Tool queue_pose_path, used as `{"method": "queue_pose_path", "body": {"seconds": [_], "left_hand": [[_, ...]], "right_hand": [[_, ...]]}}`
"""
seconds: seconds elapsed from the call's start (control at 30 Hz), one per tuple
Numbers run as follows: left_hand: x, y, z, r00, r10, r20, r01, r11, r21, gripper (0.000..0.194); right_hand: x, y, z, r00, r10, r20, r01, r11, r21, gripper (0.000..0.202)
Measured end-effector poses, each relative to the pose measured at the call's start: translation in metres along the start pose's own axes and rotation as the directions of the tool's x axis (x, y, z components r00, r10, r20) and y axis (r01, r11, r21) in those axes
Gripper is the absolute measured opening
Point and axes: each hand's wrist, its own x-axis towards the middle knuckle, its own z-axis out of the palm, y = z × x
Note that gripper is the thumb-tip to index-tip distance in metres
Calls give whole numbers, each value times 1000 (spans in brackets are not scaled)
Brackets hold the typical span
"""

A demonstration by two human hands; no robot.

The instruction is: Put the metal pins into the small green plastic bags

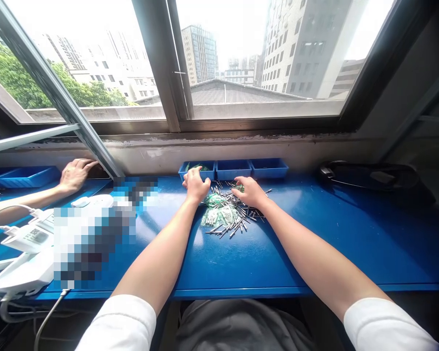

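A loose heap of thin metal pins (237, 226), which look like blind rivets, lies on the blue tabletop with clear green plastic bags (219, 214) among them. Some pins show inside the bags. My left hand (196, 186) is at the front of the left blue bin (182, 174), its thumb spread from the fingers, and I see nothing held in it. Green bags (201, 166) lie in that bin. Over the far right side of the heap, my right hand (251, 192) has its thumb and fingers around a small green plastic bag (238, 186); its contents are hidden.
Two more blue bins (234, 168) continue the row along the wall. A black object (369, 175) lies at the back right. Left are a white power strip (22, 273) with cables, a metal frame post (91, 141), another person's hand (75, 175) and more blue bins (32, 176).
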Motion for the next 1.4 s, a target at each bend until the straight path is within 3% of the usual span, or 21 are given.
{"method": "queue_pose_path", "body": {"seconds": [0.07, 0.2, 0.4, 0.53, 0.77, 0.87, 1.13, 1.4], "left_hand": [[-5, 4, 2, 993, 112, 45, -114, 993, 33, 41], [-18, 14, 4, 936, 296, 191, -312, 948, 58, 28], [-24, 19, 4, 927, 316, 202, -328, 944, 27, 25], [-24, 20, 3, 915, 343, 211, -348, 937, -14, 22], [-30, 26, 2, 805, 484, 344, -493, 868, -67, 23], [-31, 25, 2, 780, 518, 352, -525, 847, -84, 22], [-28, 24, 3, 760, 555, 339, -555, 825, -108, 25], [-27, 24, 4, 771, 569, 287, -563, 819, -110, 25]], "right_hand": [[-2, -3, 0, 997, -45, 65, 50, 996, -78, 52], [-5, -11, 1, 982, -20, 190, 58, 979, -196, 53], [-5, -12, 2, 981, 27, 190, 18, 972, -233, 53], [-4, -11, 2, 980, 31, 196, 17, 971, -240, 38], [-2, -9, 0, 992, -30, 125, 53, 982, -181, 21], [-1, -8, 1, 994, -63, 94, 76, 987, -140, 18], [0, 0, 6, 987, -142, -74, 138, 989, -47, 18], [-2, -10, 3, 986, -109, -125, 118, 991, 64, 20]]}}
